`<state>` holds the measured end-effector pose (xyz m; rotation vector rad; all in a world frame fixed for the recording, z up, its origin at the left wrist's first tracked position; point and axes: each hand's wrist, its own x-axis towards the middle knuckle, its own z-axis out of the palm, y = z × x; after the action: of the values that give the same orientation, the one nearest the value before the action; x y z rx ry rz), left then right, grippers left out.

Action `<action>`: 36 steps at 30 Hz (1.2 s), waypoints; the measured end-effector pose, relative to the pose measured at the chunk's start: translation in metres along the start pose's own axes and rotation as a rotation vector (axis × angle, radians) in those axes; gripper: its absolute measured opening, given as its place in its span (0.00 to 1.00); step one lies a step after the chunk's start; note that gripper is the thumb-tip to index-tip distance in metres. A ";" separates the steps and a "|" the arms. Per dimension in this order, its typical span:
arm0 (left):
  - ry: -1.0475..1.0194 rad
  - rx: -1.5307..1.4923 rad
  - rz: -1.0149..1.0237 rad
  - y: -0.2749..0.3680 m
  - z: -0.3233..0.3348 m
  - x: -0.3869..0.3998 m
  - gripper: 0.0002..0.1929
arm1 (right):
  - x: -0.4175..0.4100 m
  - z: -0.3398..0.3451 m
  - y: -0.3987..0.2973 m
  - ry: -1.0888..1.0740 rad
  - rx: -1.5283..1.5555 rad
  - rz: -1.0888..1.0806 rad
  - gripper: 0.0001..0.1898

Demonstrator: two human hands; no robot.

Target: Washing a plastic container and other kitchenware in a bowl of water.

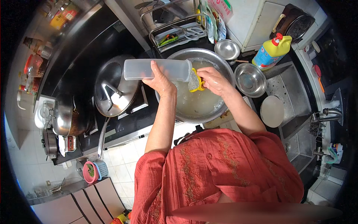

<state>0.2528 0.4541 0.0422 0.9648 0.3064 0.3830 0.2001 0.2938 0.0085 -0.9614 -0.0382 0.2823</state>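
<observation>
My left hand (pixel 160 79) grips a long translucent plastic container (pixel 134 69), held on its side over a wide metal basin (pixel 229 65). The container's open end points right. Close by that end, my right hand (pixel 214 79) pinches a grey scrubbing sponge (pixel 193 82) with a yellow edge. Whether the sponge touches the container's rim, I cannot tell. Below both hands, cloudy water (pixel 195 100) with a little foam along the side fills part of the basin.
A lidded wok (pixel 112 98) sits on the stove at left, its handle jutting forward. Right of the basin are two metal bowls (pixel 227 49) (pixel 250 80), a yellow pump bottle (pixel 272 53), a round pale lid (pixel 272 111) and a steel sink (pixel 296 98). Scissors (pixel 193 33) lie on the rack behind.
</observation>
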 end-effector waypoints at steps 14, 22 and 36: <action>-0.051 -0.016 -0.014 0.001 0.002 -0.003 0.32 | 0.006 0.012 0.009 0.260 -0.033 -0.054 0.09; 0.013 -0.035 -0.025 -0.001 0.000 0.000 0.31 | 0.012 0.023 0.025 0.372 -0.108 -0.170 0.08; 0.060 -0.122 -0.174 -0.004 -0.002 0.005 0.33 | 0.006 0.042 0.032 0.507 -0.310 -0.293 0.05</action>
<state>0.2573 0.4564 0.0374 0.8013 0.4140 0.2687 0.1920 0.3461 0.0059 -1.2959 0.2462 -0.2492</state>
